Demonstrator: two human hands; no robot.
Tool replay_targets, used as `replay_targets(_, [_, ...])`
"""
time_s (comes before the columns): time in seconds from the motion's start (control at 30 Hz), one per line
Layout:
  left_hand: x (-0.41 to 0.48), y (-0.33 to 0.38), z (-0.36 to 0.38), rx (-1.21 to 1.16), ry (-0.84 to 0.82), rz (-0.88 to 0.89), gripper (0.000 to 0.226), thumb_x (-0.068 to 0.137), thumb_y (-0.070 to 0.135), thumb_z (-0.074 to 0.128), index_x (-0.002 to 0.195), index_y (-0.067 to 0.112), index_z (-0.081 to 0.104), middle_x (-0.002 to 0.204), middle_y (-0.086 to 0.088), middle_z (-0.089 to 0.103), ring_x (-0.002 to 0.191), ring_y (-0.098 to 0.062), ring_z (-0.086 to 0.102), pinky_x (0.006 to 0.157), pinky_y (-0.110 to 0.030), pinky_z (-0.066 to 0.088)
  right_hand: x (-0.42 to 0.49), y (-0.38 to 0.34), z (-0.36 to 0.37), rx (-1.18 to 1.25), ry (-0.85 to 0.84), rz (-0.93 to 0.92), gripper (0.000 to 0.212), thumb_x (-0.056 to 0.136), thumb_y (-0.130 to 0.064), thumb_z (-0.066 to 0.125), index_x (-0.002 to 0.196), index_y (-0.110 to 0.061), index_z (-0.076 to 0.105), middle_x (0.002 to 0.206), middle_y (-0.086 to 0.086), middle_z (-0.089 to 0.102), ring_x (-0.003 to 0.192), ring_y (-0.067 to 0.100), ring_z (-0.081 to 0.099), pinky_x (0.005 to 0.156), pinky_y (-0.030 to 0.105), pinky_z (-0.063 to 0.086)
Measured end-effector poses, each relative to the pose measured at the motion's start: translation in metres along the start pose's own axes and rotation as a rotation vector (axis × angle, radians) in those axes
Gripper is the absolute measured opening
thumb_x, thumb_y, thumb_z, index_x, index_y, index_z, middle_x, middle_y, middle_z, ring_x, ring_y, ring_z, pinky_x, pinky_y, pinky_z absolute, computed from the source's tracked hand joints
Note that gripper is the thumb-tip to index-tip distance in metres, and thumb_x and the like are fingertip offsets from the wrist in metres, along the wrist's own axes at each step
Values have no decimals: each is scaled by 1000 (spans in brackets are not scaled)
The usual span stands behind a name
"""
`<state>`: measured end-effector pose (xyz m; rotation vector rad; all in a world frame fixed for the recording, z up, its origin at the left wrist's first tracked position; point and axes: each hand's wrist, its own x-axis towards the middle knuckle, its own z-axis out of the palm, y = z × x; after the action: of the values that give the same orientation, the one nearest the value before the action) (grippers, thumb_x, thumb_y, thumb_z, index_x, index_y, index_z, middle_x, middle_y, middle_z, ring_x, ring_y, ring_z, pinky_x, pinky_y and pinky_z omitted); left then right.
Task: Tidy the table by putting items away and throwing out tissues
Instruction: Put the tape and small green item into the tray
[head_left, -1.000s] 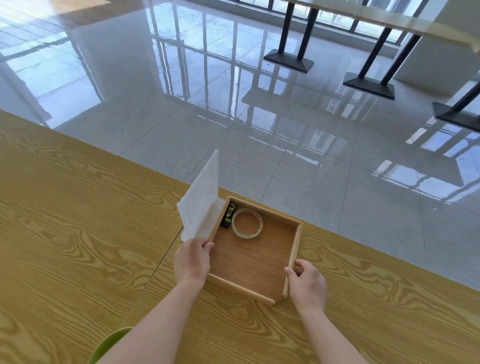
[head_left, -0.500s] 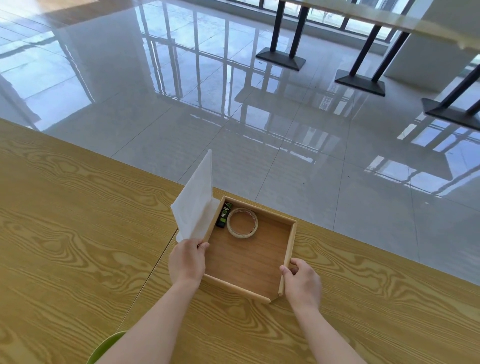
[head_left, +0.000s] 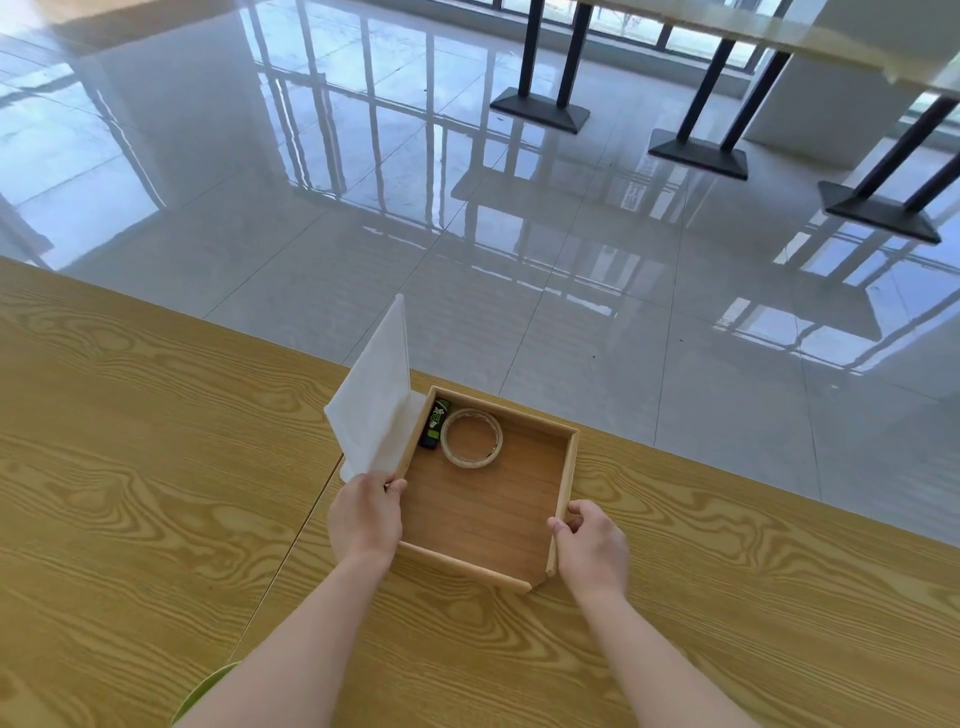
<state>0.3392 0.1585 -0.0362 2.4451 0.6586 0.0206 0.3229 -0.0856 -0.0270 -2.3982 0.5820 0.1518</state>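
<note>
A shallow square wooden tray (head_left: 563, 480) sits near the far edge of the wooden table (head_left: 130, 467). Inside, at its far left corner, lie a clear tape roll (head_left: 471, 437) and a small black and green lighter (head_left: 434, 425). My left hand (head_left: 365, 514) rests at the tray's left wall and pinches a white tissue (head_left: 375, 401) that stands upright above it. Whether it also grips the wall is unclear. My right hand (head_left: 589, 545) holds the tray's right wall near the front corner.
Beyond the table edge is glossy grey tiled floor (head_left: 467, 234). Black table bases (head_left: 540, 109) stand at the back right. A green rounded object (head_left: 200, 691) shows at the bottom edge, left of my left forearm.
Both hands keep the same hold on tray and tissue. The view has shifted slightly, so the tray appears a little more to the left.
</note>
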Motion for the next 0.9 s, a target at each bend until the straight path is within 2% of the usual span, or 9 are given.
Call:
replay_targets(0.13, [-9,3,-4,70,-37,52,16,93,24,55,86,13,64,85,-5,64,80,-27,61,67,-39,50,2,1,-1,8,-38,11,35,93,-26,65,124,-12,61,107,5,69,99,23,62,81,34,50])
replay_targets(0.2, [-18,4,-7,110,-31,95,14,91,19,54,100,11,62,97,-7,63,85,-28,60,69,-40,52,4,3,-4,21,-74,18,38,93,-30,65,127,-12,59,112,6,69,103,24,62,84,35,49])
replay_targets(0.27, [-28,3,-9,153,-19,184,32,86,13,59,117,9,60,107,-10,62,90,-30,61,71,-41,51,4,7,-8,64,-100,37,44,94,-36,63,130,-12,57,115,6,67,107,24,61,88,36,49])
replay_targets(0.33, [-36,3,-12,191,-1,301,44,81,10,63,125,7,59,110,-12,63,91,-30,61,73,-41,51,0,12,-12,89,-89,35,48,94,-40,61,132,-12,56,107,3,65,102,21,59,87,36,49])
replay_targets(0.43, [-44,6,-17,270,-30,425,53,83,17,62,135,12,53,118,-6,61,102,-25,61,82,-38,50,-8,18,-19,33,-67,-23,46,95,-40,60,131,-13,57,96,-5,60,94,15,57,83,34,50])
replay_targets(0.53, [-54,15,-21,372,-74,515,60,86,28,56,143,18,42,126,-3,56,110,-21,57,88,-35,47,-19,18,-30,-39,-91,-88,44,94,-40,60,131,-17,56,97,-5,62,93,14,59,80,33,51])
replay_targets(0.63, [-67,30,-21,414,-118,559,67,89,36,50,149,20,28,137,-4,47,125,-22,48,102,-39,41,-33,20,-43,-87,-104,-140,47,93,-43,61,134,-20,54,111,-2,62,99,14,59,81,30,50])
replay_targets(0.73, [-82,47,-19,441,-187,591,72,91,39,44,153,21,14,152,-10,32,142,-27,28,116,-46,27,-49,26,-58,-120,-77,-171,49,93,-44,60,135,-20,53,116,-1,61,102,16,59,81,29,49])
replay_targets(0.9, [-111,69,-16,442,-251,684,74,93,42,43,154,22,6,159,-13,20,148,-29,13,120,-50,16,-76,41,-80,-135,-19,-141,52,93,-45,60,138,-22,50,124,1,61,112,19,58,87,34,51])
